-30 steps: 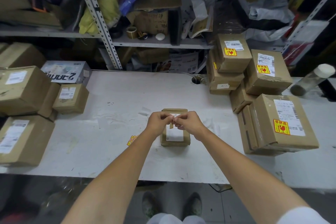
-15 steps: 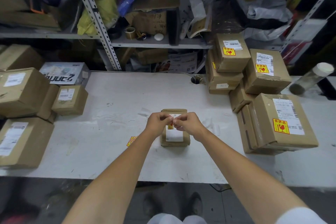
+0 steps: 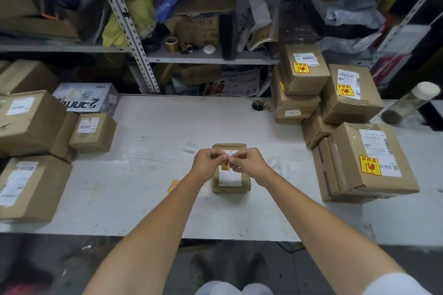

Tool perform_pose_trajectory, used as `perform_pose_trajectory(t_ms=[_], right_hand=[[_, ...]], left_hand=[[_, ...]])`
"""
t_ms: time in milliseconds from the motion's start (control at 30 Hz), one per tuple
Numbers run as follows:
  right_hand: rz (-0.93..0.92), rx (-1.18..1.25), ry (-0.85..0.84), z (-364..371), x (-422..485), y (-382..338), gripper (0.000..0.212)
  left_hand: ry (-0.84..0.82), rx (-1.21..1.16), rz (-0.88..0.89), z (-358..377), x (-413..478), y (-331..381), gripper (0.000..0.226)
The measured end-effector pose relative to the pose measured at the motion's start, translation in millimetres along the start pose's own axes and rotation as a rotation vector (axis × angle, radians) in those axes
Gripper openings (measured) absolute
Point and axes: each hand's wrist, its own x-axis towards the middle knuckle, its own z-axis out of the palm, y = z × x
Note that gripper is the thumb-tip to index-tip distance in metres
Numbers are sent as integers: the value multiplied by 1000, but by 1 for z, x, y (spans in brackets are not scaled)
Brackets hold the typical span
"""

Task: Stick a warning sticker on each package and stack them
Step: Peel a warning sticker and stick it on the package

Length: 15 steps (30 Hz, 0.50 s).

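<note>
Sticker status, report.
Left hand and right hand both pinch the warning sticker. Held over the small package, not yet stuck. Spare stickers beside it, apart.

Left grip and right grip together pinch a yellow warning sticker over the small package on the white surface.

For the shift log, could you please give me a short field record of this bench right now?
left hand: pinches the warning sticker
right hand: pinches the same sticker
warning sticker: yellow and red, over the small package
small package: centre, white label up
right pile: boxes bearing warning stickers
left boxes: only white labels visible
spare stickers: on the table
</note>
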Motion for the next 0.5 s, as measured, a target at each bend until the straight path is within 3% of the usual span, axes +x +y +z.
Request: perform_pose_trajectory(t_ms=[500], right_hand=[[22,-42,31,1,3,1,15]], left_hand=[[-27,28,-20,1,-3,4,10]])
